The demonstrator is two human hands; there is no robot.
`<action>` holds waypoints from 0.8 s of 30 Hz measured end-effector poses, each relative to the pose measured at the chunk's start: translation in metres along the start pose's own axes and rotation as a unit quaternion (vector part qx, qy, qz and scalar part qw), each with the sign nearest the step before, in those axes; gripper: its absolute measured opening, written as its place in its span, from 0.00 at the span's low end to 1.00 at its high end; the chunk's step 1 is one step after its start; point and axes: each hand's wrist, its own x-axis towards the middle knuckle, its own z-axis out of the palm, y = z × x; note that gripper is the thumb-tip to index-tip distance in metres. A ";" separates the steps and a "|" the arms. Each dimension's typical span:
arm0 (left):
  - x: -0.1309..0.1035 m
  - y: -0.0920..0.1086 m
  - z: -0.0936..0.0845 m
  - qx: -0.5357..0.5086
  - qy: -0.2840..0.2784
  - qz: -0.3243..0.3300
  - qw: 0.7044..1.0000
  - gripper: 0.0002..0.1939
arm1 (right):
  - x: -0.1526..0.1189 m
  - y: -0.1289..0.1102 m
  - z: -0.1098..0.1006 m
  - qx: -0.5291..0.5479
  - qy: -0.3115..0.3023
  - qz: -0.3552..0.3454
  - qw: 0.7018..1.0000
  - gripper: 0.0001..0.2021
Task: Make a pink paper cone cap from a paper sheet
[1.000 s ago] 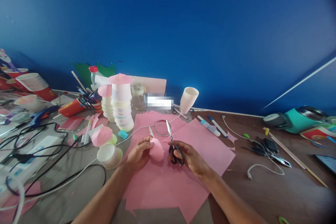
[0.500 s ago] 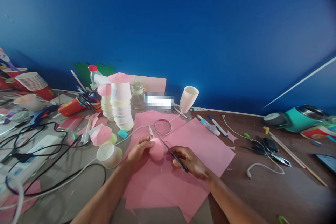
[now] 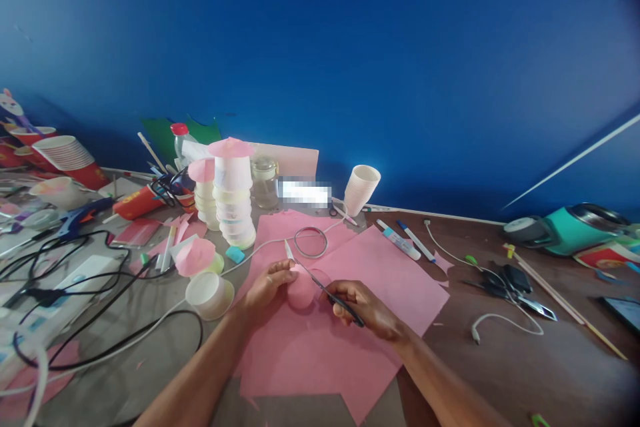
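A blue wall (image 3: pixel 320 67) rises beyond the fingers, and a brown-and-grey tabletop (image 3: pixel 500 373) spreads beneath them. On it, directly under both hands, lie large overlapping sheets of pink paper (image 3: pixel 310 360). Beyond the left fingers and off to their left stands a tall tower of white paper cups (image 3: pixel 233 180) with a pink paper cap; a tilted stack of white ribbed cups (image 3: pixel 361 190) is farther off, beyond the right fingers. Nearer, to the left of the left fingers, a single white cup (image 3: pixel 203 295) lies on its side.

The right hand (image 3: pixel 367 303) has its fingers curled and clamped around the handles of black-handled metal scissors (image 3: pixel 345 305). The scissors are turned nearly edge-on, so whether the blades are parted cannot be told. The left hand (image 3: pixel 267 285) has thumb and forefinger together, pinching the upper left edge of a small rounded piece of pink paper (image 3: pixel 301 290), which sits between the two hands, above the sheets. The blades reach across toward its upper right edge, which puts tool and paper right beside each other; actual contact is unclear.

Just beyond the left fingertips, a slim white pointed object (image 3: pixel 289 250) sticks up. Farther out, to the left of those fingertips, lies a small bright-blue block (image 3: pixel 235 254).
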 end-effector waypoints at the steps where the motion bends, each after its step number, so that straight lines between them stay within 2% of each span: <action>1: 0.000 0.000 0.001 0.002 -0.003 -0.001 1.000 0.09 | 0.000 -0.001 0.000 0.000 -0.003 0.002 1.000 0.24; 14: 0.003 -0.003 -0.006 -0.032 0.006 -0.039 0.999 0.11 | -0.003 -0.005 -0.009 -0.022 -0.051 -0.001 0.998 0.27; 24: 0.005 -0.005 -0.012 -0.007 0.005 -0.050 0.999 0.12 | -0.002 -0.001 -0.016 -0.040 -0.063 0.016 0.997 0.19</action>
